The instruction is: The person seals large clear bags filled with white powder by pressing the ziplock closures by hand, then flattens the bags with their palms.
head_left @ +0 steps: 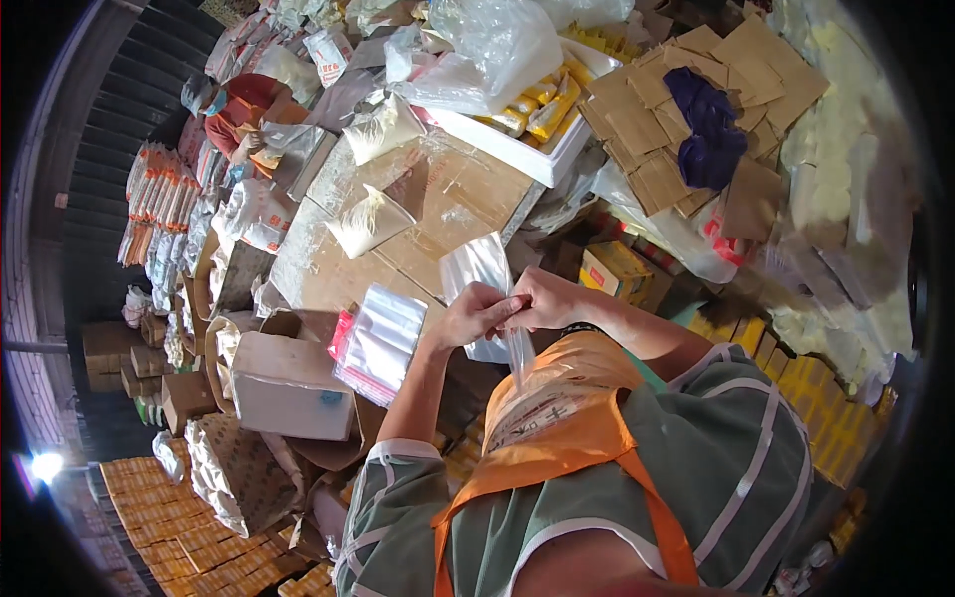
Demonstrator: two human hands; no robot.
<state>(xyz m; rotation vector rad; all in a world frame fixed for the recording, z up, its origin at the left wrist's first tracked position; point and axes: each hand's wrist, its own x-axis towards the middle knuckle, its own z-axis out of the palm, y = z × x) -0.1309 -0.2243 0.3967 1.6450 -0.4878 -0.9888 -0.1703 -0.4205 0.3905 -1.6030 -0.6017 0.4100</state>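
Observation:
A clear plastic bag [477,269] is pinched between my two hands above the table's near edge, one part rising beyond them and another hanging toward the apron. My left hand [474,313] grips it from the left, its thumb meeting the fingers of my right hand [541,300]. Left of my left hand lies a stack of flat clear plastic bags [384,336] with a red edge. Two filled pouches with pale contents, a nearer pouch [371,224] and a farther pouch [384,133], rest on the cardboard-covered tabletop [462,186]. What the held bag contains cannot be made out.
A white foam box [515,145] with yellow packets sits at the far right of the tabletop. Flattened cardboard [634,134] bears a dark blue cloth [705,127]. An open carton [295,380] stands at left. Another person [250,112] handles bags at the far left.

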